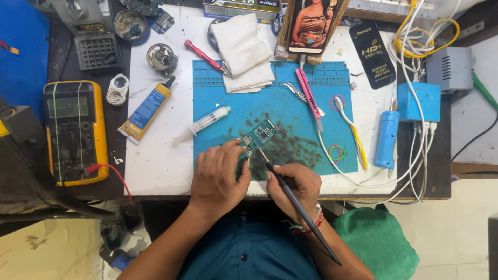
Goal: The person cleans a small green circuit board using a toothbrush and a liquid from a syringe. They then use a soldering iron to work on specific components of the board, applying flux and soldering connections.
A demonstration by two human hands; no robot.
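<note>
Left hand steadies circuit board; right hand grips soldering iron

This is a small repair shop for phones and other gadgets. A blue work mat lies on a white table, with a yellow meter, a tube of glue, a syringe, tweezers, a red screwdriver and many white cables all around

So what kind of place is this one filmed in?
Most likely a small electronics repair bench: a yellow multimeter, a blue work mat and a green circuit board being worked with a soldering iron.
</note>
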